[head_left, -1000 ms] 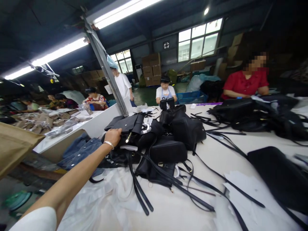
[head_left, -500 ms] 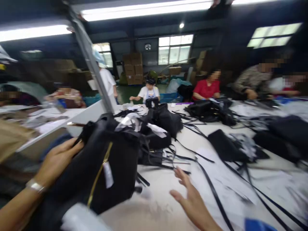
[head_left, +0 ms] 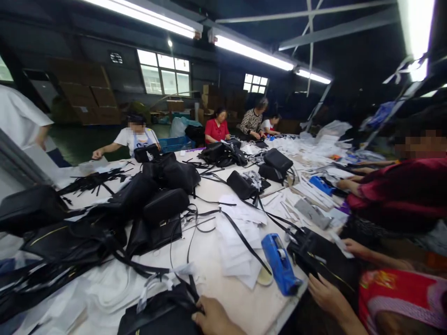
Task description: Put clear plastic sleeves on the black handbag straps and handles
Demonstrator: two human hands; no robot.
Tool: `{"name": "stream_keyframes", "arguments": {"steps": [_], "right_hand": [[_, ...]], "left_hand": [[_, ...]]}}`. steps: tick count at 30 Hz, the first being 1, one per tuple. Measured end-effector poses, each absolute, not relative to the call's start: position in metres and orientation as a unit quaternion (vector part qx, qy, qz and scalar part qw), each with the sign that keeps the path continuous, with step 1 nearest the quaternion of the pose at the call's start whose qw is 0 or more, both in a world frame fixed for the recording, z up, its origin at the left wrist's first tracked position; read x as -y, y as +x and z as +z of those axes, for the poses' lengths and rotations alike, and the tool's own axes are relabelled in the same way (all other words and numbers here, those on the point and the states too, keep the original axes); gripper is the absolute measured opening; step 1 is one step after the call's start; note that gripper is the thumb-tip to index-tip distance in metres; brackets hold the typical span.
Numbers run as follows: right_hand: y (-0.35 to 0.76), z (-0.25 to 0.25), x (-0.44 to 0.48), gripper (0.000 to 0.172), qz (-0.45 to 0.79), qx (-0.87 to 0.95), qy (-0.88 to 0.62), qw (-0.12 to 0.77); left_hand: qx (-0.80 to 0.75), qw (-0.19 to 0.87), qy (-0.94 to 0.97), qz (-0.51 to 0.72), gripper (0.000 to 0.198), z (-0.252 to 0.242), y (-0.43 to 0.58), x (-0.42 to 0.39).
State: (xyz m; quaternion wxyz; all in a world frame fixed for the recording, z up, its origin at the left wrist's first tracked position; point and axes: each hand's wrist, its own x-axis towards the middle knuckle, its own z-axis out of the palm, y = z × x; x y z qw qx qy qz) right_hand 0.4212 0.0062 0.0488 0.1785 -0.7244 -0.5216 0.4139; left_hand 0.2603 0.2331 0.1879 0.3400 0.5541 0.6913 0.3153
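At the bottom edge, my right hand [head_left: 215, 317] has its fingers closed on the side of a black bag [head_left: 164, 311], which is partly cut off by the frame. Pale wrapping clings to the bag's strap. My left hand is out of view. White soft sheets [head_left: 113, 286] lie left of this bag. Beyond them a black bag with a gold zip [head_left: 52, 239] rests among other black bags [head_left: 165, 204] heaped on the table.
A blue tape dispenser [head_left: 279, 265] stands near the table's right edge, beside white paper sheets [head_left: 237, 237]. To the right, a co-worker's hands [head_left: 328, 295] are at another black bag [head_left: 324, 256]. Loose straps [head_left: 244, 237] cross the tabletop. Several people sit or stand around the table.
The view has swung right. My right hand, open over the table before, is now closed on a black bag. My left hand, which held a zipped black bag, has left the view.
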Motion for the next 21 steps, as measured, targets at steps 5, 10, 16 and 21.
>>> {"name": "stream_keyframes", "arguments": {"steps": [5,10,16,21], "right_hand": [[0.426,0.083,-0.015,0.029,0.376,0.593,-0.683,0.200],[0.427,0.071,-0.044,0.025,0.424,0.583,-0.661,0.207],[0.419,0.064,-0.037,0.020,0.429,0.608,-0.655,0.132],[0.426,0.098,-0.042,0.011,0.404,0.672,-0.616,0.077]], "left_hand": [[-0.729,0.435,0.456,0.266,0.034,0.119,0.162,-0.099],[-0.694,0.565,0.367,0.253,0.054,0.083,0.104,0.022],[-0.686,0.532,0.437,0.238,0.057,0.069,0.111,0.019],[-0.677,0.516,0.466,0.241,0.054,0.064,0.111,0.016]]}}
